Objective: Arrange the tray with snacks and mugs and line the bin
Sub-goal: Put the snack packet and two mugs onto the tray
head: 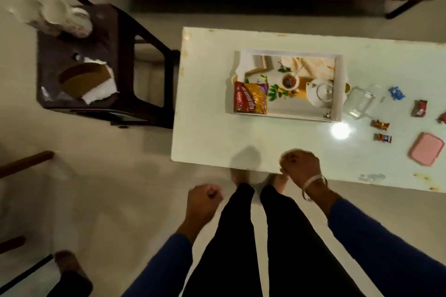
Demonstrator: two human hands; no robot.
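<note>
Both hands, left (203,196) and right (298,164), are hanging curled and holding nothing. The tray (337,90) on the table (207,137) is carrying only one snack packet (251,97) (early going, I judge); candies (381,125) are lying beside it, mugs (60,15) are waiting on the side stool (72,55), and no bin is showing.

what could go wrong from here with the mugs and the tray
The mugs sit at the far corner of the dark stool, near its edge, so a hasty grab may tip one off. The glass box lies close against the tray; shifting the tray could knock it into the candies.
</note>
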